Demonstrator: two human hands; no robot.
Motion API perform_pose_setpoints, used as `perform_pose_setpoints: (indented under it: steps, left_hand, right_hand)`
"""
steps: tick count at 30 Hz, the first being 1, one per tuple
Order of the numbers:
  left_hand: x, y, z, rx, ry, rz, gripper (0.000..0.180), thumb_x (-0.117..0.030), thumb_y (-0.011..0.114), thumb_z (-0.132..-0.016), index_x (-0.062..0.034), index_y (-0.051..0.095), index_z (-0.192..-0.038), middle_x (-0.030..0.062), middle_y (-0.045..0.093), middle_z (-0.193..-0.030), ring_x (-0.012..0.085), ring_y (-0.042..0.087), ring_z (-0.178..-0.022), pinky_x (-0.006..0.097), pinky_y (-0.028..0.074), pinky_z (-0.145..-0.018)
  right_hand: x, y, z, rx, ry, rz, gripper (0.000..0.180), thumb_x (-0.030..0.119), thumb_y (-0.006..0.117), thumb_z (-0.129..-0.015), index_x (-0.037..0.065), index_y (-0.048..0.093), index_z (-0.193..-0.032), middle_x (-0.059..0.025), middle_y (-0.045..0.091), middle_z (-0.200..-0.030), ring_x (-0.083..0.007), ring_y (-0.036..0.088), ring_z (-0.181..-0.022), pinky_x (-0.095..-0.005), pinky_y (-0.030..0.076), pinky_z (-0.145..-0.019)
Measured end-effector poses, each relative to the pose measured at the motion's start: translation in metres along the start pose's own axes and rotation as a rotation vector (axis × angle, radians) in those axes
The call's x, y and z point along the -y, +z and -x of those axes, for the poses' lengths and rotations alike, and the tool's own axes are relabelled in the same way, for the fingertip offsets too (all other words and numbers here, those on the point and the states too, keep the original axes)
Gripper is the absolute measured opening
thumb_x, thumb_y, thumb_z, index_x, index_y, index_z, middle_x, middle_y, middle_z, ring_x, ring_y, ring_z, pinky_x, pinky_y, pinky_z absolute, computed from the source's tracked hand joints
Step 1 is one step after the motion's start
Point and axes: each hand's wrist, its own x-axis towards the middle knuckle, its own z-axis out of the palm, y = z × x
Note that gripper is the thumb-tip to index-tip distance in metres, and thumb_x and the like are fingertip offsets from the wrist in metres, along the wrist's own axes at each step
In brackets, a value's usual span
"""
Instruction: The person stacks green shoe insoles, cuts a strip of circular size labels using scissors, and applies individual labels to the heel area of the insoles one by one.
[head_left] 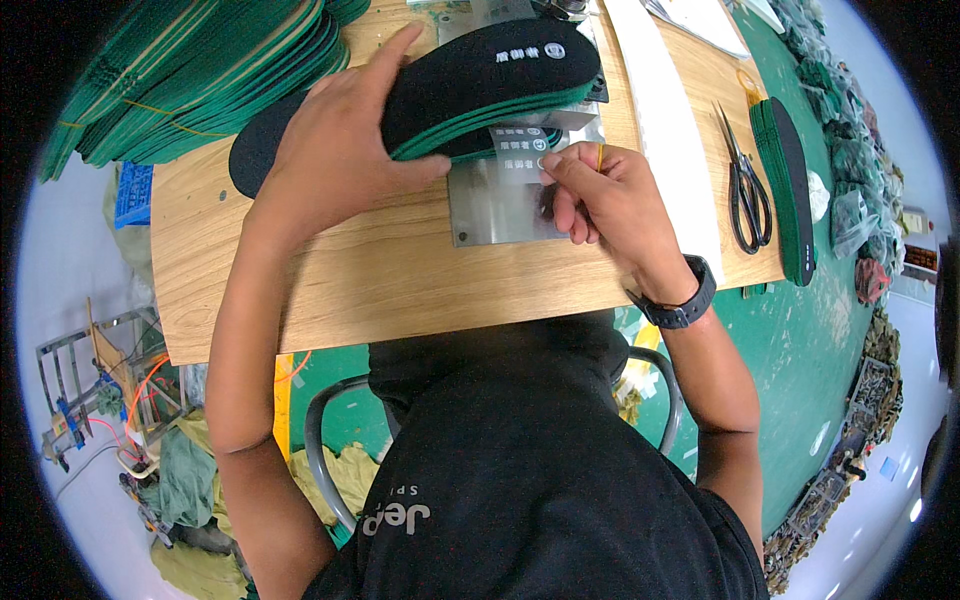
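Observation:
My left hand (335,145) is around the left end of a short stack of black insoles with green undersides (480,85), the thumb at its near edge and the forefinger at its far side. White print marks the top insole's right end. Beneath it lies another black insole (250,150), partly hidden by my hand. My right hand (610,195) pinches a clear film strip with white printed labels (520,160) between thumb and forefinger, beside the stack's near edge. Both are over a shiny metal plate (485,215) on the wooden table. A yellow band circles a right finger.
Tall bundles of green insoles (220,75) fill the far left. To the right lie a long white strip (660,130), black-handled scissors (748,195) and another insole stack (785,190) at the table edge. Bagged goods (850,170) line the green floor beyond.

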Motion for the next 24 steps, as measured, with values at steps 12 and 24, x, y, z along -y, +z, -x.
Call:
perform_pose_setpoints:
  steps: [12,24]
  left_hand:
    - [-0.01,-0.006,-0.002,0.033,-0.058,-0.027,0.079,-0.017,0.072,-0.067,-0.0113,0.04,-0.139,0.0214,0.059,-0.115,0.0339,0.058,-0.104,0.037,0.045,-0.093]
    - [0.03,-0.017,0.015,-0.283,-0.216,0.7,0.019,-0.007,0.066,-0.076,-0.0005,0.066,-0.094,0.003,0.066,-0.085,0.0095,0.059,-0.075,0.025,0.048,-0.071]
  right_hand:
    - [0.003,0.007,0.02,0.089,-0.219,0.076,0.021,0.015,0.05,-0.092,0.0,0.06,-0.082,-0.006,0.061,-0.06,-0.0107,0.057,-0.05,-0.0237,0.045,-0.047]
    - [0.005,-0.013,-0.01,0.021,-0.026,0.059,0.025,0.022,0.058,-0.089,0.002,0.062,-0.074,-0.0079,0.063,-0.058,-0.0111,0.056,-0.046,-0.0214,0.042,-0.043]
